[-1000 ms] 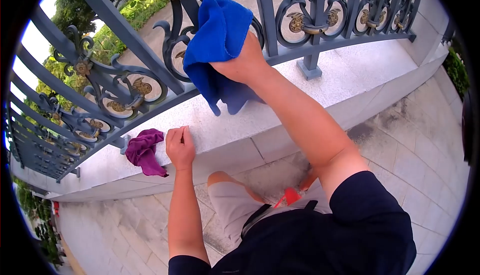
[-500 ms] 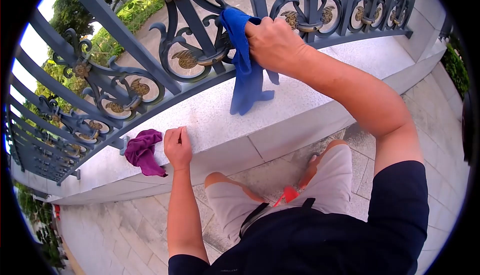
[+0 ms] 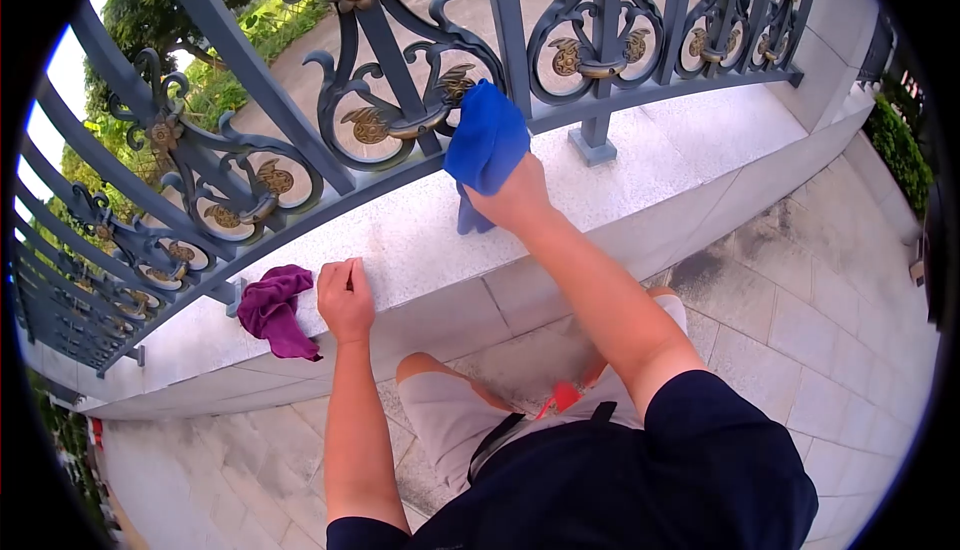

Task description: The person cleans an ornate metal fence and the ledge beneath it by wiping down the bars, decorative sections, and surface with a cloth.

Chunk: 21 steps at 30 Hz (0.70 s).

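Note:
My right hand (image 3: 519, 196) grips a blue cloth (image 3: 487, 142), which bunches up over the fingers and hides most of them. The cloth lies against the lower rail of the dark grey metal fence (image 3: 300, 145), beside a scrolled ornament with bronze-coloured leaves (image 3: 370, 124). A loose end of it hangs toward the pale stone ledge (image 3: 400, 242). On the ledge's front edge rests my left hand (image 3: 346, 300), its fingers curled into a fist with nothing visible in them. Just left of that fist, a crumpled purple cloth (image 3: 275, 312) drapes over the edge.
Short metal feet (image 3: 593, 146) join the fence to the ledge. Paved slabs (image 3: 780, 310) run below it, where my legs are. A stone pillar (image 3: 825, 60) stands at the right end, with a hedge (image 3: 902, 150) beyond. Trees show behind the fence.
My right hand has come down and toward me with the blue cloth, from the upright bar and ornament to the lower rail. My left hand stays on the ledge beside the purple cloth.

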### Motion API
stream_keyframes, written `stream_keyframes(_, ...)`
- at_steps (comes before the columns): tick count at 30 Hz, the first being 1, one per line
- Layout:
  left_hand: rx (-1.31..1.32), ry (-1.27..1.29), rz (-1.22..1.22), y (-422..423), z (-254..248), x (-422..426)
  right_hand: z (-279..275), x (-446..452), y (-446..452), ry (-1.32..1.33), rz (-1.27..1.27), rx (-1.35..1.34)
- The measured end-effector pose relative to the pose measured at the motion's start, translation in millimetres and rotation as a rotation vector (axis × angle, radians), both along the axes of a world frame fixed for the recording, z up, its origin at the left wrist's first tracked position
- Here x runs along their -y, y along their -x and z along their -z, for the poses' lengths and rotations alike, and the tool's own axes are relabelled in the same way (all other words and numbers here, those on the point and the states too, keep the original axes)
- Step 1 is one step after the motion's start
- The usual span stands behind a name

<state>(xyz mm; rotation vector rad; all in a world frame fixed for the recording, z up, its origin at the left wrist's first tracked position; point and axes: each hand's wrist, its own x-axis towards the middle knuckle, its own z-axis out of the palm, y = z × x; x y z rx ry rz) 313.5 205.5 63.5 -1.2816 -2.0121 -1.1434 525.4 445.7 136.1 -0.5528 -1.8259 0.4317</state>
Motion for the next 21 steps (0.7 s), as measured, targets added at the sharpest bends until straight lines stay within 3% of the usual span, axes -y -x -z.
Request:
stream_keyframes(2,0.021,-0.015,-0.006,-3.8,-0.3,-0.6,-7.5,-2.6,-6.1,-0.08,0.006,0.048)
stream_keyframes(5,0.025,-0.014,-0.001,0.1,1.4,-1.6,-41.7,-6.2,-5.6,-0.286,-0.038,-0.116)
stream_keyframes(9,0.024,0.0,0.004,-0.3,1.0,-0.3,-68.6,-17.7,3.8,-0.441,0.014,0.074)
stream_keyframes(16,0.06,-0.002,-0.006,0.2,3.4,-0.3,-17.7,-20.5,2.8,-0.252,0.134,0.143)
stream_keyframes(17,0.053,0.005,-0.005,1.0,3.8,0.2,-21.9,-17.4,-2.9,-0.204,0.121,0.217)
stream_keyframes(21,0.012,0.008,-0.013,-2.0,0.2,-1.4,-66.9,-10.4,-14.5,-0.312,-0.044,0.004)
